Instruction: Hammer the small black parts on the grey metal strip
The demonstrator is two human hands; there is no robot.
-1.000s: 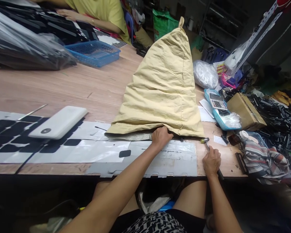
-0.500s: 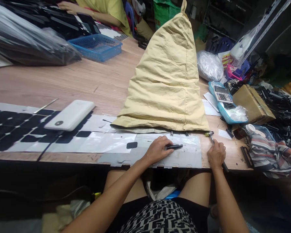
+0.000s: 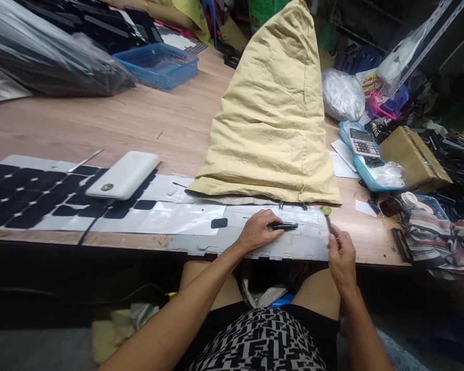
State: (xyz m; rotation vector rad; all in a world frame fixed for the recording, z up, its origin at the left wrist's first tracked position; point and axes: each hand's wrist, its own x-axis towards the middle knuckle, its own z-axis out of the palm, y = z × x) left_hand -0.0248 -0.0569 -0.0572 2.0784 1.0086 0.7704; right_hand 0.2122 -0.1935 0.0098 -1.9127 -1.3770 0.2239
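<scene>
My left hand [image 3: 260, 231] is closed on one end of a narrow black part [image 3: 288, 226], which lies along a translucent sheet [image 3: 305, 246] at the table's front edge. What exactly the part is, I cannot make out. To its right, my right hand [image 3: 342, 252] grips a small hammer [image 3: 328, 221] by the handle. The hammer's yellow-green head points away from me, above the sheet's right edge and apart from the black part. Just beyond the hands rests a large pale yellow cloth bag [image 3: 270, 123], its wide hem facing me.
A white power bank [image 3: 123, 175] lies on black-patterned sheets [image 3: 27, 196] to the left. Behind stands a blue basket [image 3: 158, 64] near another person's sleeve [image 3: 195, 15]. On the right are a calculator [image 3: 363, 142], a cardboard box [image 3: 415, 157] and a striped cloth [image 3: 429, 237].
My right hand has lifted the hammer and turned it, bringing it left toward the black part. The left hand keeps its hold. The whole view has shifted slightly.
</scene>
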